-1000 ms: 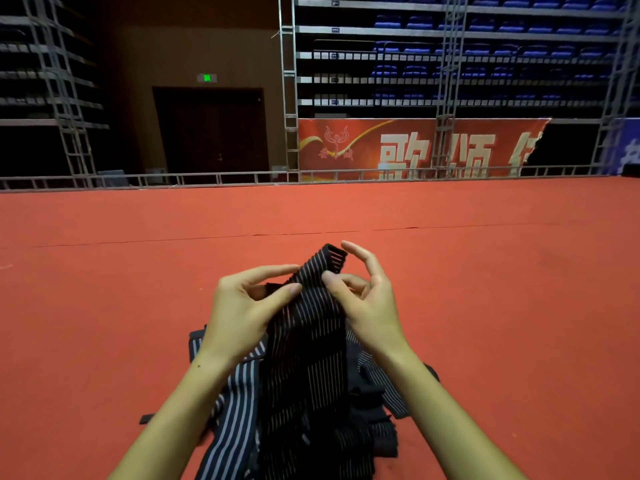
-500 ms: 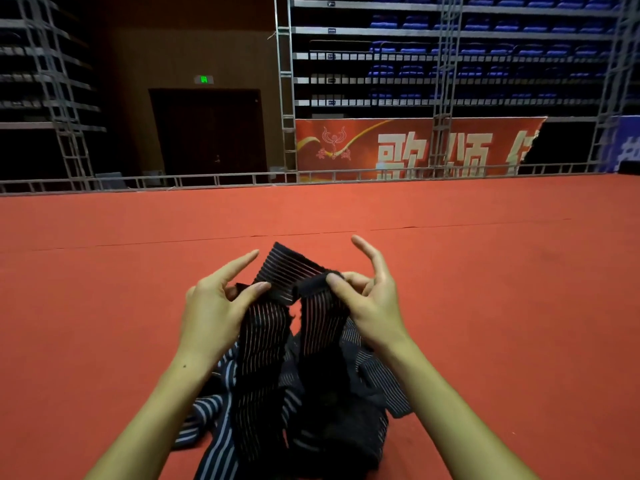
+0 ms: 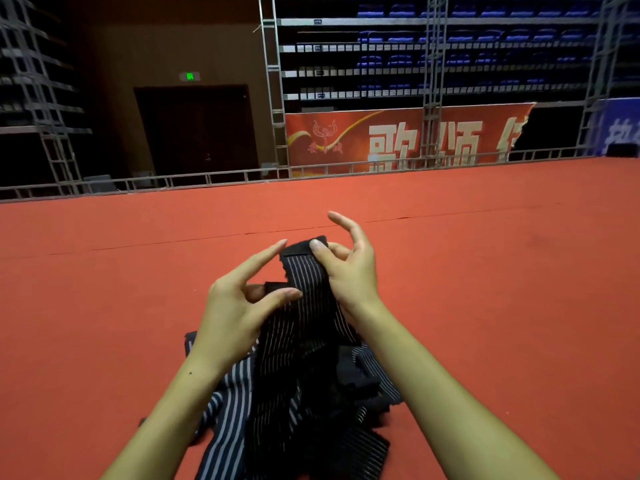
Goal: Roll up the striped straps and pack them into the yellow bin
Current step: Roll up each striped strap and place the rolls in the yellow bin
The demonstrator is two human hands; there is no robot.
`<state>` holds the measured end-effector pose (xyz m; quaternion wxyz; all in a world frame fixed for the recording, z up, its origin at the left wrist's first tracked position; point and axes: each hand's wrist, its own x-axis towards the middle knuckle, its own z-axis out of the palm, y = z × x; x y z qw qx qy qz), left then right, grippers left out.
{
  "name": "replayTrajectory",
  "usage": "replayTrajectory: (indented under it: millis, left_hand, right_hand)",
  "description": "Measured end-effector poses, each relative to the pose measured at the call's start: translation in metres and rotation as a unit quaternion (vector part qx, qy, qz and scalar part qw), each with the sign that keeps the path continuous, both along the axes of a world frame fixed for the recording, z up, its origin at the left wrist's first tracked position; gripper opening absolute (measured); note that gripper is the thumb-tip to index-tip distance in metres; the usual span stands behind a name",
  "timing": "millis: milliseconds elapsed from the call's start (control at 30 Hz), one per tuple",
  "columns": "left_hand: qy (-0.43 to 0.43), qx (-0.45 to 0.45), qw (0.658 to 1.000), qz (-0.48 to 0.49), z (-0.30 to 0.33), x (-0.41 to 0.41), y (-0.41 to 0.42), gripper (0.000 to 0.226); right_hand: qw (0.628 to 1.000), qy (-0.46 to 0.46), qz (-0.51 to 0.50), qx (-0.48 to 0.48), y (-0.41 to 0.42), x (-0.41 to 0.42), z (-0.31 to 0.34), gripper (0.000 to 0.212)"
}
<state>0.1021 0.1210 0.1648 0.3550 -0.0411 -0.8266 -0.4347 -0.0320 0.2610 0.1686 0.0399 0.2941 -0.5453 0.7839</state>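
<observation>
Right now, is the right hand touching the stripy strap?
Touching. The head view shows the right hand pinching the top end of the striped strap between thumb and fingers.

Two hands (image 3: pixel 294 299), several striped straps (image 3: pixel 304 393)

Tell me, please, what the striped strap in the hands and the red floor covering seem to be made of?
Striped strap: looks like woven elastic fabric, matte black with thin pale stripes; it bends and drapes limply, and its edge looks slightly frayed. Red floor covering: probably thin carpet or felt, matte and without glare, with a seam line across it.
</observation>
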Motion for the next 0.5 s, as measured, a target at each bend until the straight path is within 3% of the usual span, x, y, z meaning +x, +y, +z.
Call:
replayTrajectory:
  millis: [167,367,500]
  left_hand:
    - [0.037,0.048,0.998,-0.003,0.011,0.001,0.001,0.062]
    - [0.034,0.122,0.992,-0.004,0.023,0.001,-0.02,0.059]
    - [0.038,0.097,0.995,0.008,0.014,-0.008,-0.037,0.056]
  right_hand:
    - [0.996,0.077,0.008,0.054,0.014,0.007,-0.003,0.054]
    - [0.971,0.144,0.105,0.16,0.043,0.025,-0.033,0.086]
    - [0.982,0.109,0.11,0.104,0.043,0.024,-0.03,0.081]
